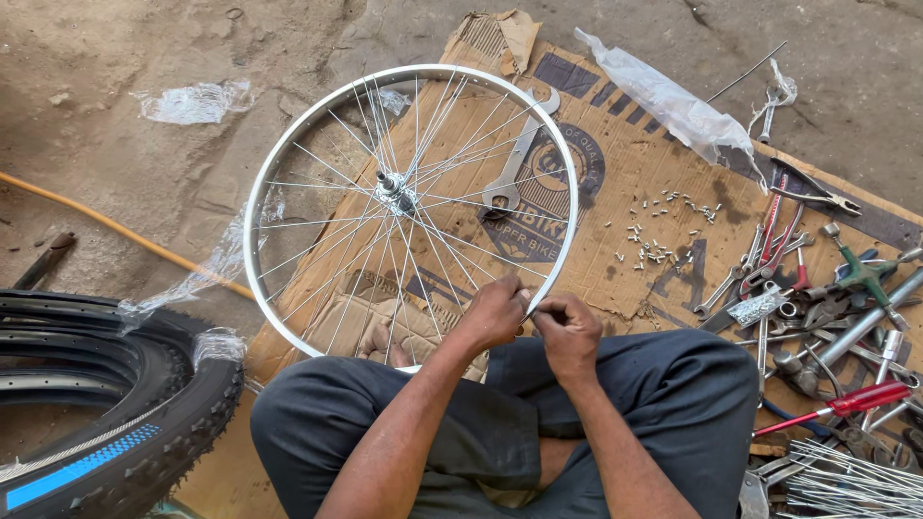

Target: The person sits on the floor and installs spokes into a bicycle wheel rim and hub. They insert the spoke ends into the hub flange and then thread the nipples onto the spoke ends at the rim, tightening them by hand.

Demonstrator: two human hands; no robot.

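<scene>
A shiny metal wheel [288,154], a thin round rim laced with fine wire spokes around a small hub [394,190], is lying flat on creased brown cardboard [615,173] in front of the person's crossed legs. The left hand [492,312] and right hand [567,332] are meeting at the near edge of the rim, fingertips pinching together on a spoke there. A flat steel wrench [514,159] is resting under the spokes. Tiny metal nipples [659,231] are lying scattered on the cardboard, and a knobbly black tyre [144,423] is sitting nearby.

Head view, steeply down, close.
</scene>
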